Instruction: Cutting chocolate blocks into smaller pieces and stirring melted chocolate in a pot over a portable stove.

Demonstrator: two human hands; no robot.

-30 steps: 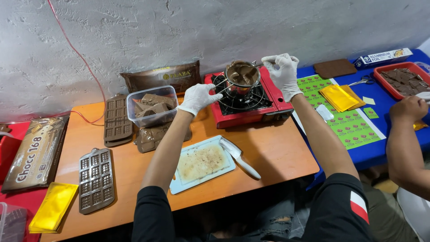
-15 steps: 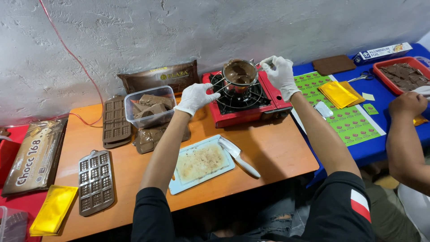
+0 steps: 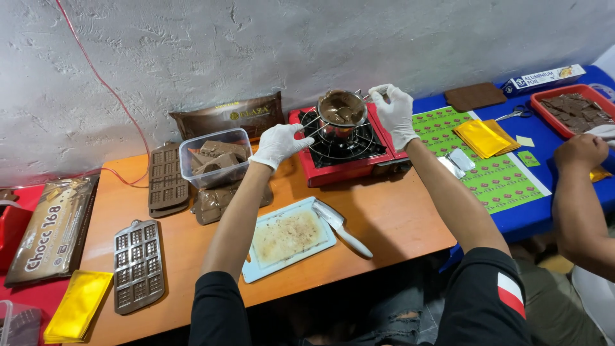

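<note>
A small steel pot (image 3: 343,109) of melted brown chocolate stands on a red portable gas stove (image 3: 359,168) at the back of the orange table (image 3: 397,224). My left hand (image 3: 278,144), in a white glove, is closed on a thin metal utensil (image 3: 314,130) that reaches toward the pot's left side. My right hand (image 3: 394,112), also gloved, pinches something small at the pot's right rim; I cannot tell what. A clear tub (image 3: 214,156) of chocolate chunks sits just left of my left hand.
Near me lie a pale cutting board (image 3: 288,238) and a knife (image 3: 343,227). Two chocolate moulds (image 3: 138,264) (image 3: 165,178), a chocolate bag (image 3: 54,230) and yellow foil (image 3: 77,306) lie at left. Another person's arm (image 3: 580,192) works at the blue table with a green sheet (image 3: 493,173) and red tray (image 3: 576,109).
Both my hands stay at the pot, with only small shifts. The other person's hand at the right has moved slightly.
</note>
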